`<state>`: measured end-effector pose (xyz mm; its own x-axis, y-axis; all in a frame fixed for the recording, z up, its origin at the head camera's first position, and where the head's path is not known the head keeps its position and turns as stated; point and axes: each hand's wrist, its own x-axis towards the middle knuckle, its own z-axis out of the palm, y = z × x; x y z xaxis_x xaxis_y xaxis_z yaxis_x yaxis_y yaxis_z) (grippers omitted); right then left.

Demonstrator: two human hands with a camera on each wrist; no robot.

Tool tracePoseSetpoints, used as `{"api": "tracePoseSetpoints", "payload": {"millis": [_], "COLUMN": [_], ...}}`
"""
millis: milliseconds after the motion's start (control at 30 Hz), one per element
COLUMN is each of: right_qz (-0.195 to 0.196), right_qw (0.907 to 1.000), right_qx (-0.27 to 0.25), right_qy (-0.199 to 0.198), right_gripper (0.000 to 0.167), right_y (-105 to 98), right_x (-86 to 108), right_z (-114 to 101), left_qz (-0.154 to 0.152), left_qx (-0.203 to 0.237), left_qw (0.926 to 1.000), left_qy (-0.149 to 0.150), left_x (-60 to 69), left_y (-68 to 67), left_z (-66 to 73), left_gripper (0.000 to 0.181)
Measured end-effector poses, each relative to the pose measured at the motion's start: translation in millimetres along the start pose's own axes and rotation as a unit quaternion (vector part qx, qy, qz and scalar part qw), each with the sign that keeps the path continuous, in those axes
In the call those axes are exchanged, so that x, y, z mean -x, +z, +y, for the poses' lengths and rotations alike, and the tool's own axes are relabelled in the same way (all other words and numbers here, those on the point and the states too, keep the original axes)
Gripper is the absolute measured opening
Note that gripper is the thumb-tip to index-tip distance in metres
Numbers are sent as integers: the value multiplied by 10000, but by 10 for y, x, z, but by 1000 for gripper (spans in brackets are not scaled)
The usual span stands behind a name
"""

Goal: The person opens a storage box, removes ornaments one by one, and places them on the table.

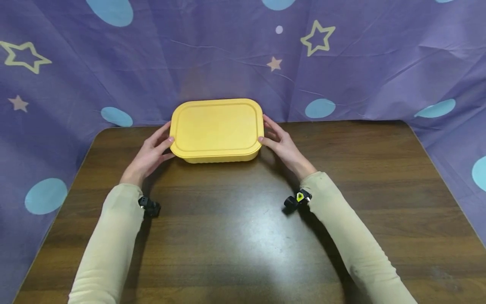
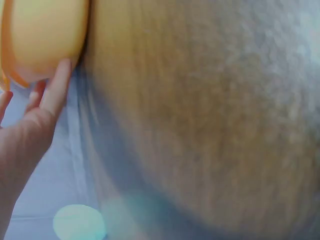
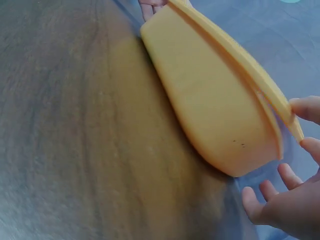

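Observation:
A yellow box [image 1: 220, 159] with a matching lid [image 1: 216, 126] stands at the table's back. The left hand [image 1: 146, 158] grips its left end, thumb at the lid's edge; the left wrist view shows one of this hand's [image 2: 32, 132] fingertips against the box wall [image 2: 47, 40]. At the right end, the right hand [image 1: 286, 154] has its thumb on the lid's edge. The right wrist view shows a gap between lid [image 3: 250, 67] and box rim [image 3: 272, 127] there; two fingertips of the right hand [image 3: 295, 205] pinch the lid, the others being apart from the box [image 3: 210, 100].
The brown wooden table [image 1: 212, 236] reflects a bright patch of light. Behind it and at its sides hangs a purple cloth [image 1: 228, 76] with stars and blue ovals, close behind the box. Each sleeved wrist carries a small black device [image 1: 149, 207].

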<state>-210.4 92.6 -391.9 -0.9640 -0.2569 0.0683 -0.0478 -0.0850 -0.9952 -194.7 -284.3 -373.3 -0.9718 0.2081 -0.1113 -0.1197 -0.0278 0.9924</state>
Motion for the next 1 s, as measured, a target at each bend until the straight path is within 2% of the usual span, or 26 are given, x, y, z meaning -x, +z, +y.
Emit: {"api": "tracePoseSetpoints", "payload": {"millis": [100, 233, 467, 633, 800, 1000], "right_qz": [57, 168, 32, -119, -231, -575], "right_qw": [9991, 9983, 9947, 9942, 9947, 9927], "right_qx": [299, 489, 984, 1021, 979, 1046], "right_qy": [-302, -285, -297, -330, -198, -173], "right_gripper": [68, 68, 64, 64, 68, 76], "right_y": [-14, -4, 22, 65, 103, 111], "right_x": [-14, -12, 83, 213, 328, 470], "right_z": [-35, -85, -151, -172, -162, -141], "left_qz": [170, 304, 293, 263, 105, -270], "left_qx": [-225, -284, -294, -73, -91, -431], "left_qw": [9995, 9985, 9985, 9988, 9989, 9982], "left_qy": [112, 342, 370, 418, 438, 321], "left_x": [19, 54, 171, 268, 392, 547], "left_y": [19, 21, 1, -19, -66, -151], "left_z": [42, 84, 111, 110, 79, 30], "left_gripper": [62, 60, 60, 59, 56, 62]}}
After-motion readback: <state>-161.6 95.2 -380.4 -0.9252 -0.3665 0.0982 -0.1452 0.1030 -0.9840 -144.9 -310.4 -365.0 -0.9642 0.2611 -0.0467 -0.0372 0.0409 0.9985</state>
